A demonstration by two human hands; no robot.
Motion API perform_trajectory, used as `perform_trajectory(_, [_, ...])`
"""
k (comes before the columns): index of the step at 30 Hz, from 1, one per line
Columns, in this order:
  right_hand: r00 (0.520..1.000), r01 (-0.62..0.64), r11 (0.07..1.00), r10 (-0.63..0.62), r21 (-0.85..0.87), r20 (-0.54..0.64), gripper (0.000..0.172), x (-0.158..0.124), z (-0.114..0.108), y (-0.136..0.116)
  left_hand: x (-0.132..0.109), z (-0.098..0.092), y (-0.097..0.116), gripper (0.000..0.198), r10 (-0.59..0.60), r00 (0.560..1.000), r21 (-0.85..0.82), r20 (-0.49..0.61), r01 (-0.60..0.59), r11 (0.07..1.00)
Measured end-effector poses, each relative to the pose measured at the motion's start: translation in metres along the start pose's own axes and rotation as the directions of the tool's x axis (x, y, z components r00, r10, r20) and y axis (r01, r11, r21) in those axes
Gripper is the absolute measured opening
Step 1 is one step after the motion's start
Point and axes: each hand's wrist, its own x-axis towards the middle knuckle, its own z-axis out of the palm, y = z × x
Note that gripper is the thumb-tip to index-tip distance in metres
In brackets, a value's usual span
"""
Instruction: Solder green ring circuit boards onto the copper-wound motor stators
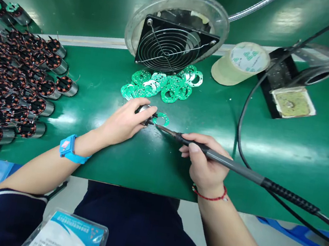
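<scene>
My left hand (127, 119) is closed around a motor stator (143, 110), which lies mostly hidden under the fingers. Against its right end sits a green ring-shaped circuit board (161, 119). In my right hand (206, 163) is a soldering iron (233, 164), held like a pen. Its tip reaches left to the lower edge of the ring board, close to the stator; whether it touches I cannot tell. Just behind my left hand lies a loose pile of similar green ring boards (170, 87).
Many wound stators (42, 87) stand in rows at the left. A fume extractor fan (170, 47) hangs over the back. Behind to the right are a roll of tape (239, 64) and an iron stand with a sponge (294, 103). A black cable (241, 118) loops across the right.
</scene>
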Motion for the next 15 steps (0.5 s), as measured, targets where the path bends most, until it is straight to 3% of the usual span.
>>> perform_trajectory(12, [0.997,0.081,0.997,-0.081,-0.012,-0.001,0.014,-0.0015,-0.0007,0.0045,0.0002,0.0001,0.0013,0.043,0.026,0.999,0.053,-0.024,-0.024,0.998])
perform_trajectory(15, [0.991,0.127,0.992,-0.127,-0.006,-0.051,0.016,-0.0016,-0.0002,0.0054,0.0002,0.0001,0.0018,0.044,0.023,1.0,0.045,-0.018,-0.022,0.999])
